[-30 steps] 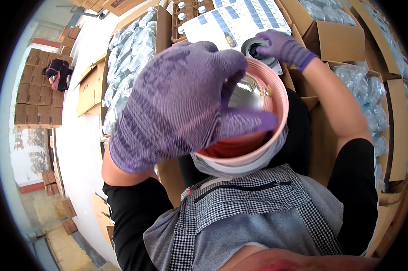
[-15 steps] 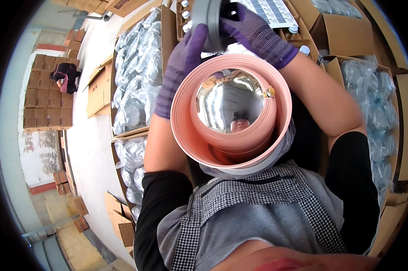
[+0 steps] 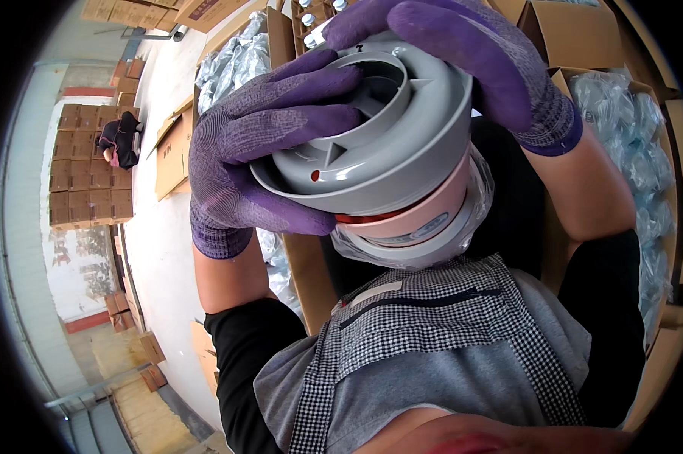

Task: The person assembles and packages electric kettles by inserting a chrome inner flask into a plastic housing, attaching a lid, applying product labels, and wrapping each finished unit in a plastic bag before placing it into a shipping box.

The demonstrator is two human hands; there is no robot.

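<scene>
My left hand [image 3: 262, 140] is gripping the grey ring [image 3: 402, 170] at its left edge, my right hand [image 3: 496, 64] curls round its far right, ring over the pink pot's top [image 3: 383, 229]. Looks stiff, light, maybe slippery; the outer lip should hold best. Oval label [image 3: 430, 227] on the pot? Too small to read.

Left: stack of brown cartons [image 3: 80, 178]; a person [image 3: 119, 141] in dark clothing stands bent over against it. Pale floor [image 3: 163, 265] runs alongside, a cardboard carton [image 3: 176, 153] with raised flap resting there. Upper left of centre: clear-bagged pieces [image 3: 239, 64], contents hard to make out; near them, pale-capped bottles [image 3: 309, 20] upright. Upper right: brown box [image 3: 572, 36]; below it, more bagged pieces [image 3: 621, 155] in an open box
</scene>
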